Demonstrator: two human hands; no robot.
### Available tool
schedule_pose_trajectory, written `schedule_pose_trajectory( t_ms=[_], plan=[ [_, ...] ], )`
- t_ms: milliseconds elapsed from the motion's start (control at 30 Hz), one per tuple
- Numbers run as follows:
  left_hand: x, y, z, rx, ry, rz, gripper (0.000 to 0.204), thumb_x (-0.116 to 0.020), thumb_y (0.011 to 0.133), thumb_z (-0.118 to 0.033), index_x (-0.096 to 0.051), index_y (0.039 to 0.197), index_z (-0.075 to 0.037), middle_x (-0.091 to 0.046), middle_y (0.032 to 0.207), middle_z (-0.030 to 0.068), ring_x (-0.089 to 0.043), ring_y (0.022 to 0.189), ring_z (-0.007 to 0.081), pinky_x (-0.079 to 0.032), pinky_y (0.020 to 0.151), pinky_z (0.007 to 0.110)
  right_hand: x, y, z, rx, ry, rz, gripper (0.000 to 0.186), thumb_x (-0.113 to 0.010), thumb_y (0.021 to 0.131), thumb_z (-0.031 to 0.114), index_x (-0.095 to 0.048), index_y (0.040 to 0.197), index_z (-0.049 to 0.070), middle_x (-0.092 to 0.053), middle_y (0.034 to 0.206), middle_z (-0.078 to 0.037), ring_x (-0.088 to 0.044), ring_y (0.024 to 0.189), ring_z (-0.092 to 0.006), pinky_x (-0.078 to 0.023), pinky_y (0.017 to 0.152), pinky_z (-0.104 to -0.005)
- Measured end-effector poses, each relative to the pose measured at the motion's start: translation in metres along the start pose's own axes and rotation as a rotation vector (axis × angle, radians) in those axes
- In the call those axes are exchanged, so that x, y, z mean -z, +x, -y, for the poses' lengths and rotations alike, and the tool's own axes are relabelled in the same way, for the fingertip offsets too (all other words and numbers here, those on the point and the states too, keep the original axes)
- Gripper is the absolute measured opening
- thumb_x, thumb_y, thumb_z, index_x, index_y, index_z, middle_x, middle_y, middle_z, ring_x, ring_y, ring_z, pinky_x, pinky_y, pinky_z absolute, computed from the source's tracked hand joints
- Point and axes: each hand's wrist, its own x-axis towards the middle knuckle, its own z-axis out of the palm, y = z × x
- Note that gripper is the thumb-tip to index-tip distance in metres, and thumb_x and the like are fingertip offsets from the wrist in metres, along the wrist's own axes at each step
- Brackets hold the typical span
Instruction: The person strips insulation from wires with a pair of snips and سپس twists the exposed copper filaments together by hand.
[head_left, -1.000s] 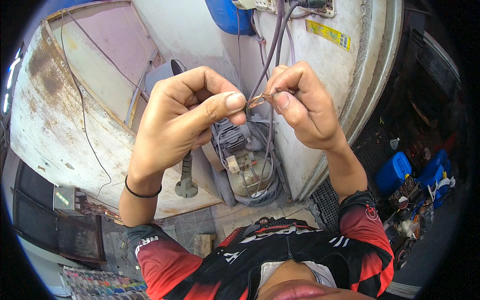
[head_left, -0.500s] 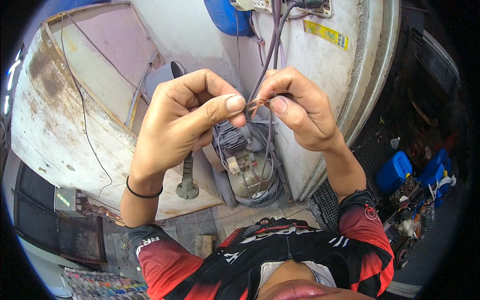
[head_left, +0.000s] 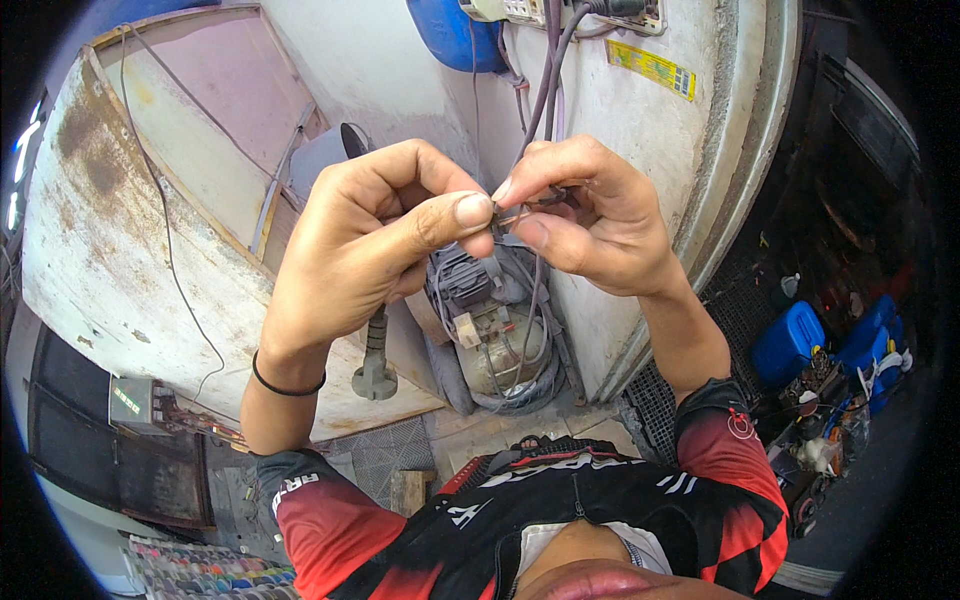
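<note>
Both hands are raised in front of me, their fingertips almost meeting. Thumb and forefinger of my left hand [head_left: 370, 235] are pinched on a thin wire end, most of it hidden by the fingers. My right hand [head_left: 605, 225] pinches the stripped copper wire [head_left: 513, 214] between thumb and forefinger, close against the left fingertips. A dark piece of insulated wire shows inside the right hand's curled fingers. Below the left palm hangs a grey plug-like fitting [head_left: 374, 378].
Behind the hands, a dusty motor-driven compressor [head_left: 495, 330] stands on the floor between a stained white panel [head_left: 190, 260] and a white wall [head_left: 640, 130]. Grey cables [head_left: 548, 85] hang from a socket board [head_left: 525, 10]. Blue jerrycans [head_left: 787, 340] stand at right.
My right thumb and forefinger have moved left onto the bare copper strands, which stuck out loose before and now lie mostly between the fingers. The left hand has hardly moved.
</note>
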Motion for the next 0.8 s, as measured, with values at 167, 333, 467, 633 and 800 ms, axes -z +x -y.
schedule_pose_trajectory(
  t_ms=[167,333,467,633,800],
  plan=[
    [-0.002,0.001,0.0,0.002,0.011,0.0,0.014,-0.064,0.093,-0.014,-0.059,0.092,-0.002,-0.065,0.073,0.006,-0.039,0.045,-0.001,-0.022,0.036,0.016,0.002,0.0,-0.004,0.005,0.023,-0.011,0.019,-0.062,0.087,-0.006,-0.061,0.105,0.001,-0.064,0.086,-0.003,-0.055,0.072,-0.0036,-0.042,0.06,-0.0185],
    [-0.003,0.002,0.0,0.013,0.007,0.008,0.014,-0.064,0.093,-0.015,-0.06,0.092,-0.002,-0.065,0.073,0.0054,-0.038,0.045,-0.0009,-0.022,0.036,0.016,0.002,0.0,-0.007,0.006,0.099,-0.014,0.017,-0.062,0.088,-0.005,-0.06,0.105,0.0,-0.064,0.094,-0.005,-0.06,0.082,-0.0067,-0.049,0.07,-0.02],
    [-0.002,0.003,-0.001,0.046,-0.022,0.008,0.014,-0.065,0.092,-0.015,-0.06,0.092,-0.002,-0.064,0.073,0.0052,-0.038,0.045,-0.0006,-0.022,0.036,0.016,0.005,-0.003,-0.008,-0.011,0.138,-0.002,0.018,-0.062,0.089,-0.005,-0.06,0.106,-0.002,-0.064,0.097,-0.007,-0.062,0.09,-0.0093,-0.051,0.077,-0.0218],
    [-0.001,0.005,-0.001,0.059,-0.042,0.034,0.014,-0.064,0.093,-0.015,-0.059,0.092,-0.002,-0.064,0.073,0.0053,-0.039,0.045,-0.0004,-0.022,0.036,0.016,0.006,-0.003,-0.011,0.017,0.179,-0.004,0.018,-0.064,0.089,-0.003,-0.059,0.107,-0.003,-0.064,0.098,-0.008,-0.062,0.09,-0.0102,-0.052,0.078,-0.0225],
    [-0.002,0.006,0.0,0.039,-0.023,0.037,0.014,-0.064,0.093,-0.016,-0.059,0.093,-0.002,-0.065,0.074,0.005,-0.04,0.046,-0.0007,-0.022,0.037,0.015,0.004,-0.003,-0.012,0.017,0.222,-0.029,0.017,-0.064,0.09,0.0,-0.059,0.107,-0.003,-0.064,0.098,-0.009,-0.063,0.089,-0.0105,-0.052,0.078,-0.0225]
  ],
)
